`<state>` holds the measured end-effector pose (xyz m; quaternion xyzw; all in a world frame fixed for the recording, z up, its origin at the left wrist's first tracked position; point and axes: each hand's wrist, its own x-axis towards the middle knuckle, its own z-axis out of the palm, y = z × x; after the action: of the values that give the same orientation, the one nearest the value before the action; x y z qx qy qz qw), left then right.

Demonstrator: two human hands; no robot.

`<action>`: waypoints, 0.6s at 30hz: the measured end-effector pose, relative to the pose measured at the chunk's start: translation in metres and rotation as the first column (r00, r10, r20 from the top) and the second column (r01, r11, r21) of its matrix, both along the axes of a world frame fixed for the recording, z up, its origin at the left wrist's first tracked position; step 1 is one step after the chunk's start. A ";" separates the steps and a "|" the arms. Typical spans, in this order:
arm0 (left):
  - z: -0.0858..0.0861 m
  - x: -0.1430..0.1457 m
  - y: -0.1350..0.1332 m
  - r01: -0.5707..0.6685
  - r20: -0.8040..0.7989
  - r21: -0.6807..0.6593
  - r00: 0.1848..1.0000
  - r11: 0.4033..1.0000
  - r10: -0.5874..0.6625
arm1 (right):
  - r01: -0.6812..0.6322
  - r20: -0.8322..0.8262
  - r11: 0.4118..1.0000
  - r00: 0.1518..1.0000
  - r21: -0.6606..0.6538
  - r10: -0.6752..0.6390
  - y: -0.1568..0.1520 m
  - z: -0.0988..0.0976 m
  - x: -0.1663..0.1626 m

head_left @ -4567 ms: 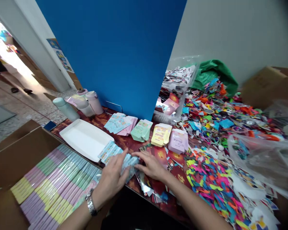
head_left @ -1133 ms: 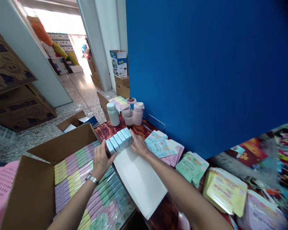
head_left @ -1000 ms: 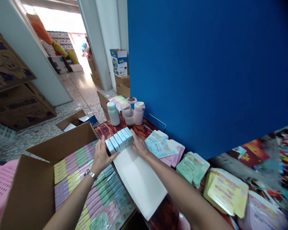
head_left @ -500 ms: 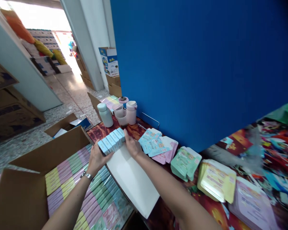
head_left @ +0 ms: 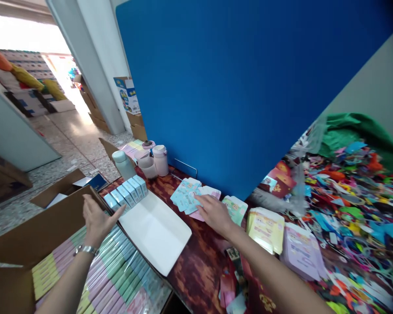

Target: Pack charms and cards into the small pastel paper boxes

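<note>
A row of small light-blue boxes [head_left: 127, 192] stands at the far end of a white tray [head_left: 157, 233]. Beside the row is my left hand [head_left: 98, 220], its fingers and thumb spread, holding nothing. My right hand [head_left: 216, 213] reaches over the flat light-blue cartons [head_left: 186, 196], with its stretched fingertips at their near edge. Pink cartons [head_left: 212, 192] lie partly under that hand. Farther right are stacks of flat green cartons [head_left: 235, 209], yellow cartons [head_left: 266, 229] and lilac cartons [head_left: 303, 250].
At left, an open cardboard box [head_left: 52, 222] holds rows of wrapped pastel packs [head_left: 118, 266]. A green bottle [head_left: 123, 165] and pink cups [head_left: 160, 159] stand behind the tray. A blue panel [head_left: 232, 87] rises at the back. Colourful loose pieces [head_left: 353, 213] pile up at right.
Both hands have let go of the blue box row, which stays on the tray. My left hand opened and moved left; my right moved right to the blue cartons. The view turned right.
</note>
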<state>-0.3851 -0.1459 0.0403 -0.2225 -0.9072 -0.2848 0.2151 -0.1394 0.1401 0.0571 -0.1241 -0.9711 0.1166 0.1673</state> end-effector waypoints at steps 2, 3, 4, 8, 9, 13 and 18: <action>0.006 0.028 0.014 0.079 -0.151 0.031 0.986 0.996 -0.073 | 0.037 -0.081 0.998 0.996 -0.043 -0.040 0.003 -0.004 0.027; 0.009 0.044 0.026 0.210 -0.205 -0.005 0.957 0.978 -0.206 | 0.028 -0.121 0.998 0.992 -0.058 -0.035 -0.001 -0.005 0.038; 0.011 0.059 0.042 0.364 -0.205 -0.066 0.906 0.929 -0.369 | 0.006 -0.155 0.998 0.988 -0.062 -0.015 -0.008 -0.007 0.048; 0.006 0.101 0.122 0.641 0.106 -0.275 0.761 0.716 -0.640 | -0.107 -0.243 0.993 0.966 -0.059 0.089 -0.042 -0.009 0.073; 0.002 0.105 0.142 0.644 0.147 -0.294 0.761 0.706 -0.632 | -0.123 -0.253 0.990 0.962 -0.066 0.103 -0.050 -0.010 0.080; -0.015 0.104 0.196 0.653 0.238 -0.334 0.756 0.680 -0.609 | -0.113 -0.265 0.987 0.961 -0.112 0.080 -0.072 -0.016 0.118; -0.023 0.103 0.210 0.661 0.284 -0.364 0.750 0.657 -0.597 | 0.002 -0.305 0.993 0.952 -0.117 -0.038 -0.092 -0.028 0.174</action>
<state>-0.2820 0.0645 0.0172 -0.5452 -0.8259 -0.1425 -0.0175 0.0343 0.0483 0.0289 -0.1236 -0.9238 0.1886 0.3095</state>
